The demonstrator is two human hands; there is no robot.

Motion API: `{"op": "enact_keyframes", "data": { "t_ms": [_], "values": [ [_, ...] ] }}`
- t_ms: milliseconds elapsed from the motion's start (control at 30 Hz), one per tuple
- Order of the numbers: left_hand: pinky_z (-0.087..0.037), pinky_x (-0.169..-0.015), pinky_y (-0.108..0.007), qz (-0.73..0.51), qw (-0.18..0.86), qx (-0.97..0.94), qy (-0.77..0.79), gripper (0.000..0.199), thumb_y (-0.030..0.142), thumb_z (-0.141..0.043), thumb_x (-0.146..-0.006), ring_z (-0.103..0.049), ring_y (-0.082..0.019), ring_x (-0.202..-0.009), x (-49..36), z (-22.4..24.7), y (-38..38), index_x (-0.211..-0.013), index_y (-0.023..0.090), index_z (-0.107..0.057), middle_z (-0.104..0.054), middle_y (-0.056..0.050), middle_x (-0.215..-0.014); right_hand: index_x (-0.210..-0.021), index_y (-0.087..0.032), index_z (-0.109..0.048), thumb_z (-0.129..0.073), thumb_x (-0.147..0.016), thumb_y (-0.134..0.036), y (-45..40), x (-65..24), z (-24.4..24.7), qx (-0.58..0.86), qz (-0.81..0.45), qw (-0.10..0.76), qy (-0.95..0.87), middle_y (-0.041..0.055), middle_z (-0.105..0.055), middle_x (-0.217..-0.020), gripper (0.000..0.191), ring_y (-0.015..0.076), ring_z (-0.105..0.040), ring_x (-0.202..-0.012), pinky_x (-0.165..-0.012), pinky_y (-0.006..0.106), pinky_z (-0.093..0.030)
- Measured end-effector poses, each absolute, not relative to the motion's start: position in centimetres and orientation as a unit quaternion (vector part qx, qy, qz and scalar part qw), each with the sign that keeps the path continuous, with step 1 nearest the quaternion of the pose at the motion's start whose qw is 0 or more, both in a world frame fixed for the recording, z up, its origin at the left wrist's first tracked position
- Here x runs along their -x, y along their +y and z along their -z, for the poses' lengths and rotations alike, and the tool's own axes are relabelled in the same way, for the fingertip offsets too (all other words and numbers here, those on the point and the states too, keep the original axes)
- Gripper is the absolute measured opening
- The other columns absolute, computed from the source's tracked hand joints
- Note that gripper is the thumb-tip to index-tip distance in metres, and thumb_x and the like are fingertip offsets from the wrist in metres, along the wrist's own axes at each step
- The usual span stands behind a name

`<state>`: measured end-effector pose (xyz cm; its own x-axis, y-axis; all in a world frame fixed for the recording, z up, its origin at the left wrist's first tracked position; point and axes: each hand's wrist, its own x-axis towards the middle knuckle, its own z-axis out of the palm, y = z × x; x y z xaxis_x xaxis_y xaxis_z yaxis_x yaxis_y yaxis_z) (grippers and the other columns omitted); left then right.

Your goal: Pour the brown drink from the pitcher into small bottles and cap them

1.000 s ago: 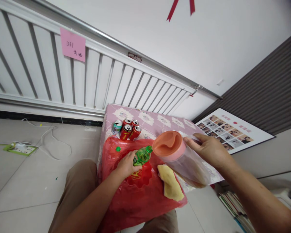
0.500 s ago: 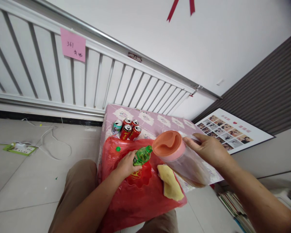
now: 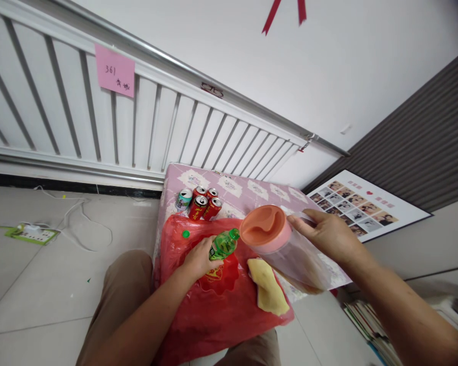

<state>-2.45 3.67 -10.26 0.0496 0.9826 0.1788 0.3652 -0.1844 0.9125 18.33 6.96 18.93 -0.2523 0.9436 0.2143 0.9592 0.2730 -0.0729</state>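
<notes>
My left hand (image 3: pixel 201 258) is wrapped round a green plastic bottle (image 3: pixel 224 245), tilted with its uncapped mouth to the right. My right hand (image 3: pixel 324 234) grips the handle of a clear pitcher (image 3: pixel 301 264) with an orange lid (image 3: pixel 265 227). The pitcher leans toward the bottle, its lid edge close to the bottle mouth; some brownish liquid shows low inside it. Under the bottle lies a red scalloped tray (image 3: pixel 223 279) on red plastic sheeting (image 3: pixel 213 325). A green cap (image 3: pixel 185 234) rests left of the tray, and a yellow cloth (image 3: pixel 269 290) lies to its right.
Several drink cans (image 3: pixel 200 207) stand together on the patterned tablecloth (image 3: pixel 252 188) behind the red plastic. A white radiator (image 3: pixel 145 117) runs along the wall. On the floor at left is a green power strip (image 3: pixel 32 234) with cables. A photo board (image 3: pixel 397 208) leans at right.
</notes>
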Motion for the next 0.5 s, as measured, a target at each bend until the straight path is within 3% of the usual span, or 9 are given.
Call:
{"op": "enact_keyframes", "data": {
  "t_ms": [500],
  "values": [
    [-0.044, -0.106, -0.040, -0.431, 0.358, -0.632, 0.536, 0.074, 0.029, -0.078, -0.071, -0.057, -0.027, -0.123, 2.49, 10.09, 3.56, -0.137, 0.025, -0.046, -0.060, -0.009, -0.132, -0.059, -0.024, -0.049, -0.048, -0.078, -0.068, 6.96, -18.29, -19.00, 0.606, 0.042, 0.099, -0.789, -0.0025, -0.045, -0.050, 0.048, 0.0143, -0.042, -0.050, -0.048, 0.029, -0.032]
  ]
}}
